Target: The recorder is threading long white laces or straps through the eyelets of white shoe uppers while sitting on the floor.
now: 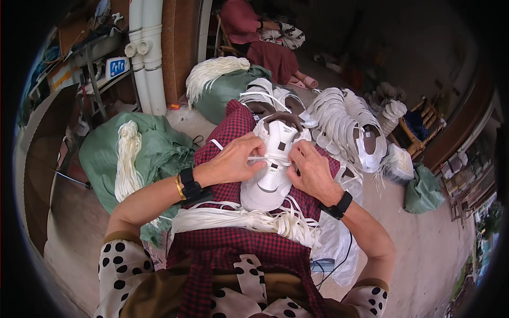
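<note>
A white shoe upper point(263, 195) lies on my lap over a red-and-black checked cloth point(236, 117), its brown-lined opening pointing away from me. Across its tongue runs a white shoelace point(269, 158). My left hand point(237, 160) pinches the lace at the upper's left side, thumb and forefinger closed together. On the opposite side my right hand point(314, 170) has its fingers bent and pressed together at the lace's other end, close against the upper. A bundle of loose white laces point(238, 220) stretches across my lap just below the toe.
Several white shoe uppers point(339, 119) are stacked in rows beyond my right hand. Green sacks point(95, 153) with hanks of white laces point(129, 159) stand at the left and far side. A seated person point(249, 32) handles patterned fabric at the back. A black cable point(339, 265) hangs by my right side.
</note>
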The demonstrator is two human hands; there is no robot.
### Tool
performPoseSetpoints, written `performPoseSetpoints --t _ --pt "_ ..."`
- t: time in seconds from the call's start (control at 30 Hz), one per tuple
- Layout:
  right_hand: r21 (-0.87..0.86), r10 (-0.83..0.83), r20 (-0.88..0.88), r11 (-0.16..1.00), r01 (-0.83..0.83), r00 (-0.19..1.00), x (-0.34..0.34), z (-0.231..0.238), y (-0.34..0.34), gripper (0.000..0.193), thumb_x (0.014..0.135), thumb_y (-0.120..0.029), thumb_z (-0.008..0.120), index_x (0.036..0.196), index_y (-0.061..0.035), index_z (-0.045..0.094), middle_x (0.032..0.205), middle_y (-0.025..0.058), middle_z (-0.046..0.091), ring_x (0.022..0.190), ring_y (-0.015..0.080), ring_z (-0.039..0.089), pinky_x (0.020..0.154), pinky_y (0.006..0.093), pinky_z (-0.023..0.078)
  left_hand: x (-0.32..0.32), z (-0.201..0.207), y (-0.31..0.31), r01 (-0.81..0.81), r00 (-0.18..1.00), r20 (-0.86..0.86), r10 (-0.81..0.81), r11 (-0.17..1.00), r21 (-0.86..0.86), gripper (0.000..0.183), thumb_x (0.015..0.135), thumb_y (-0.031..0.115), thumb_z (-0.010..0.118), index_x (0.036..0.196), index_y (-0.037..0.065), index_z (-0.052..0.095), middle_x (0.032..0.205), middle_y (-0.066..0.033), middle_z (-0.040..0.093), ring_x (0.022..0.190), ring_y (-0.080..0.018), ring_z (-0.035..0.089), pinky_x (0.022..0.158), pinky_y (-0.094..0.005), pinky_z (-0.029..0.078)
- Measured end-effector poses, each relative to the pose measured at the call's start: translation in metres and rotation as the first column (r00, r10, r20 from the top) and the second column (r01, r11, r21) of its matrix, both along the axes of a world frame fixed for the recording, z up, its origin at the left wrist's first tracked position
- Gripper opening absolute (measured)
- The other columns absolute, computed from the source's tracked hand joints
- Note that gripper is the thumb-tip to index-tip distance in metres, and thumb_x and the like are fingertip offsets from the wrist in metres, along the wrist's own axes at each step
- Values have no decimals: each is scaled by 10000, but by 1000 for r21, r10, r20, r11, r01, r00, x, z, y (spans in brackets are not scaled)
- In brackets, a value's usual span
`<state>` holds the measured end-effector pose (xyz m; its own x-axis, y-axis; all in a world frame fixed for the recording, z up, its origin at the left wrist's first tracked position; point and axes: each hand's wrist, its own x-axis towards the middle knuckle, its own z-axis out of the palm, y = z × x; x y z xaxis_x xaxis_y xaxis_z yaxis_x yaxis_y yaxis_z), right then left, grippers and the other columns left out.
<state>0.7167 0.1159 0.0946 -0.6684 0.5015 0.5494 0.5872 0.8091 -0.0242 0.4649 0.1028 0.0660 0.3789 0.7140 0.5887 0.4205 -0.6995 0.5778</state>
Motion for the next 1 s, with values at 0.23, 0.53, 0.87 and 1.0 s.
performPoseSetpoints --t 0.23,0.53,0.87,1.0 --pt "-88 -14 40 996 18 999 -8 -8 6 149 768 -80 625 866 25 586 985 163 520 845 366 623 654 480 540 10 18 11 201 955 284 -82 885 -421 266 919 146 653 681 50 583 595 71 446 505 -71 392 459 -270 313" --pt "-261 -18 -28 965 10 999 -1 -2 2 167 765 -105 643 868 12 581 940 155 552 809 376 628 658 462 514 -41 17 39 -212 976 -105 192 950 -228 217 920 173 643 760 30 608 616 15 528 509 -88 426 475 -328 349" --pt "-453 -95 -217 892 -13 972 17 7 14 179 858 -147 689 879 26 646 729 119 659 603 191 591 590 344 475 -37 20 22 42 998 -46 -48 992 -116 214 836 199 776 942 54 660 683 -33 553 632 -142 537 624 -326 473" --pt "-608 -152 -274 793 -48 950 22 6 22 155 870 -126 683 876 28 668 753 105 675 612 140 566 607 327 484 -48 12 42 64 983 -185 -23 974 217 265 839 285 778 936 86 634 755 -80 592 647 -268 612 620 -390 510"
